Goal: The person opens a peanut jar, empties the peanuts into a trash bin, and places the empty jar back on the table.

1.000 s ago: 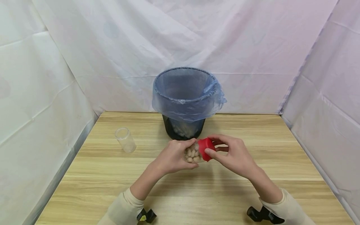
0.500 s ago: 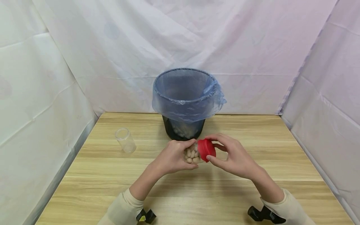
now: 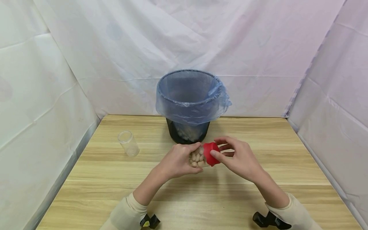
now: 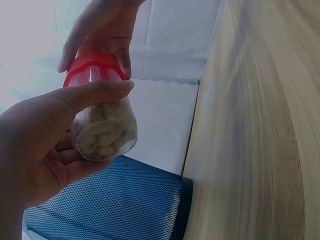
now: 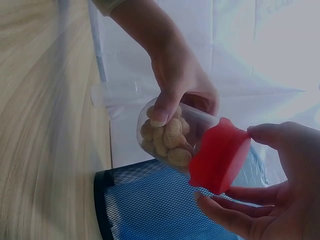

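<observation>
A clear jar (image 5: 196, 120) of unshelled peanuts (image 5: 173, 134) is held tilted above the table, its red lid (image 3: 210, 154) turned to the right. My left hand (image 3: 177, 160) grips the jar's body, thumb across one side and fingers round the other. My right hand (image 3: 242, 160) has thumb and fingers at opposite edges of the lid, pinching it. In the right wrist view the lid's rim has wavy tabs, and it covers the jar's mouth. The left wrist view shows the jar's rounded base (image 4: 106, 142) with peanuts behind it.
Behind the hands stands a black mesh waste bin (image 3: 188, 132) lined with a blue plastic bag (image 3: 188, 111). An uncovered clear jar (image 3: 128, 144) stands on the wooden table (image 3: 115, 188) to the left. White cloth (image 3: 120, 57) surrounds the table's back and sides.
The right hand's thumb and fingers have shifted round the red lid, which turns and shows its wavy tabs again. The left hand and jar stay nearly in place.
</observation>
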Tool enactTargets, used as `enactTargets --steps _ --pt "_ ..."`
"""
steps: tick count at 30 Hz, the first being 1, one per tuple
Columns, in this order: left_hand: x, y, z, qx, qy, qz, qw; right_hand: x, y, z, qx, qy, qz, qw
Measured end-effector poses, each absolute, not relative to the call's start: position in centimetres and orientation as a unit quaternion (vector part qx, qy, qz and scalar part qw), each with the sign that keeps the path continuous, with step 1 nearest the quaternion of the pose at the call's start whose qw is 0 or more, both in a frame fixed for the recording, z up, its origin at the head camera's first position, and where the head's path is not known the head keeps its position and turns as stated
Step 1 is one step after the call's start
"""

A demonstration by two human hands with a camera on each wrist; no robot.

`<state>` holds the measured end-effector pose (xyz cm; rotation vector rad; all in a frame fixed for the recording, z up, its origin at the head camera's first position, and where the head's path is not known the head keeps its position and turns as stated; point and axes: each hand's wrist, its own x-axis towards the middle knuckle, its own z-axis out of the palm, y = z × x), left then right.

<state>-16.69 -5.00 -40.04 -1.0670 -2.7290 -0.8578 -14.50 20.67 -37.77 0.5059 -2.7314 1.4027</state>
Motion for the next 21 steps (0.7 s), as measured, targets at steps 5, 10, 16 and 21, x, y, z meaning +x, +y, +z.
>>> enactTargets --steps 5,10,16,21 --pt "-16.77 -4.92 -40.12 -0.353 -0.893 -0.275 0.040 -14.53 20.72 -37.71 0.167 -0.874 0.457 0.000" --pt "-16.79 -5.05 -40.07 -0.353 -0.892 -0.281 0.036 -14.69 21.05 -37.62 0.227 -0.858 0.462 0.003" --pt "-16.82 -5.12 -40.05 -0.355 -0.891 -0.281 0.042 -15.09 21.33 -37.80 0.314 -0.835 0.451 0.023" --pt "-16.80 -5.07 -40.13 -0.355 -0.890 -0.281 0.044 -14.93 21.23 -37.79 0.295 -0.843 0.449 0.022"
